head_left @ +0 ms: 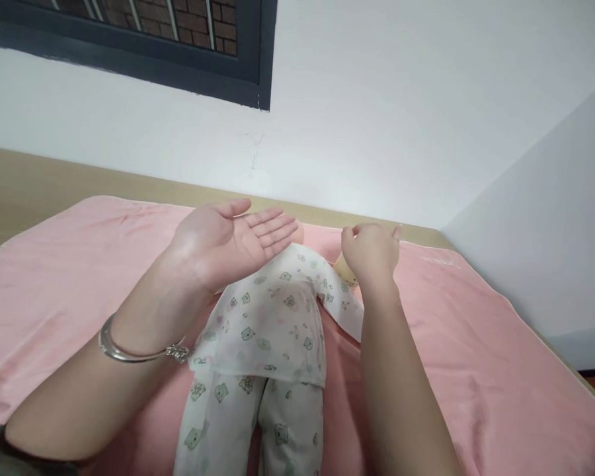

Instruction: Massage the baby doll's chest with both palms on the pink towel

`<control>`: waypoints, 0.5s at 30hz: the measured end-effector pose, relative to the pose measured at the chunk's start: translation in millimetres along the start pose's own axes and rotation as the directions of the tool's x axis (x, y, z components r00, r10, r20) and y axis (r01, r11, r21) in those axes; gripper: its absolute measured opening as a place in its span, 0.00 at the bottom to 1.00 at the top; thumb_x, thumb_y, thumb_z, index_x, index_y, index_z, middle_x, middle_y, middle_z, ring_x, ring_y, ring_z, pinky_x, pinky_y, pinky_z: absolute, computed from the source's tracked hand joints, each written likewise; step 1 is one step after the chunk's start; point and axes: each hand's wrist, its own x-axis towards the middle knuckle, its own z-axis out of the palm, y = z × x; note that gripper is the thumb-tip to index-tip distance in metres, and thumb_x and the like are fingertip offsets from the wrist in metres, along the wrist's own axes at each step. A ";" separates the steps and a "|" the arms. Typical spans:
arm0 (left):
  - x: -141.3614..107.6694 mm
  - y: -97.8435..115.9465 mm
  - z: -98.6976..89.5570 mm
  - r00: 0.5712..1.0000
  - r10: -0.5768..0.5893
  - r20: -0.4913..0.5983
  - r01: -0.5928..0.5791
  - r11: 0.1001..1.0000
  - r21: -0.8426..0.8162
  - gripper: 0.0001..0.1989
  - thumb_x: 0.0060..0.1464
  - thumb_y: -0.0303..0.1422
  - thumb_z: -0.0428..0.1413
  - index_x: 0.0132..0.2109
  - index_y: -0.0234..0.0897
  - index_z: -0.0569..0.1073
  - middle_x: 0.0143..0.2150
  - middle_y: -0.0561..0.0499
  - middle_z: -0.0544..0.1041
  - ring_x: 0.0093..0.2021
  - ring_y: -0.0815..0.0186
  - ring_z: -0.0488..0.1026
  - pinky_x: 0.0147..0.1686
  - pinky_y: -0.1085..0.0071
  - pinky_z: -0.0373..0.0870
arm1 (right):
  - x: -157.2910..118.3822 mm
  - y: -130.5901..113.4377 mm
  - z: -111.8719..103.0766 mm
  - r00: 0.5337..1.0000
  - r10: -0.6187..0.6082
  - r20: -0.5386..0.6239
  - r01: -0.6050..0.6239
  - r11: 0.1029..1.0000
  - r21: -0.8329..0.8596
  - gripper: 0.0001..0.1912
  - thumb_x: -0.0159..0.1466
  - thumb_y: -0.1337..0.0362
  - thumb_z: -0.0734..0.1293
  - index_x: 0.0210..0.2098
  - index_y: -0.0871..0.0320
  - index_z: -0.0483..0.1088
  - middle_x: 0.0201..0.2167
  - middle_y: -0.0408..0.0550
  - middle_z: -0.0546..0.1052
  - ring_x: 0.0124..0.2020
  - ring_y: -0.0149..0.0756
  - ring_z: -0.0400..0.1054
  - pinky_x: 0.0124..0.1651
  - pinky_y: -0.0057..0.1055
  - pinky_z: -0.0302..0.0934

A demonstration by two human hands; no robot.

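1. Clock directions are taken from the doll's shirt. A pink blanket (426,330) lies beneath everything, creased at 9 and 4 o'clock. A wooden surface (30,178) shows past its edge from 10 to 1 o'clock, against a white wall (377,119). A dark-framed window (258,46) sits high at 11 o'clock, with bars and brickwork behind the glass.
2. The left hand (233,241), at 11 o'clock, is palm up with fingers straight and side by side, gripping nothing. It covers the shoulder area on that side. A silver bracelet (133,358) circles its wrist.
3. The right hand (371,251), at 2 o'clock, has its fingers curled; whether they clamp on the yellow object (346,270) partly behind it cannot be told. Its forearm blocks the end of the outstretched sleeve (344,311).
4. The doll (277,317) lies on the blanket, legs toward 6 o'clock. Its white shirt and trousers (290,423) carry green bear prints; a rounded part shows beyond the left fingertips.
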 end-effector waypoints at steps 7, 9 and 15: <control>-17.3 13.3 -18.2 0.997 0.055 0.062 -0.055 0.998 0.010 0.31 0.66 0.35 0.39 0.73 0.30 0.55 0.61 0.35 0.75 0.66 0.55 0.72 0.63 0.57 0.74 | -1.8 0.1 6.9 0.999 0.014 -0.048 -0.010 0.997 0.071 0.22 0.66 0.63 0.55 0.43 0.64 0.79 0.54 0.60 0.79 0.70 0.56 0.58 0.75 0.67 0.36; -21.7 17.3 -19.4 0.995 0.082 0.047 -0.082 0.997 -0.003 0.31 0.66 0.34 0.38 0.73 0.30 0.56 0.61 0.35 0.76 0.66 0.54 0.72 0.63 0.56 0.74 | -1.8 0.3 8.3 0.999 0.017 -0.050 -0.013 0.997 0.076 0.23 0.66 0.63 0.56 0.47 0.64 0.79 0.58 0.59 0.76 0.71 0.57 0.56 0.75 0.69 0.35; -32.5 26.7 -20.7 0.994 0.101 0.047 -0.100 0.995 -0.011 0.32 0.65 0.33 0.36 0.73 0.28 0.55 0.58 0.37 0.78 0.65 0.56 0.73 0.62 0.59 0.76 | -2.2 2.2 7.0 0.999 0.025 -0.031 -0.022 0.997 0.073 0.25 0.67 0.60 0.57 0.55 0.63 0.76 0.68 0.59 0.67 0.75 0.58 0.50 0.74 0.72 0.34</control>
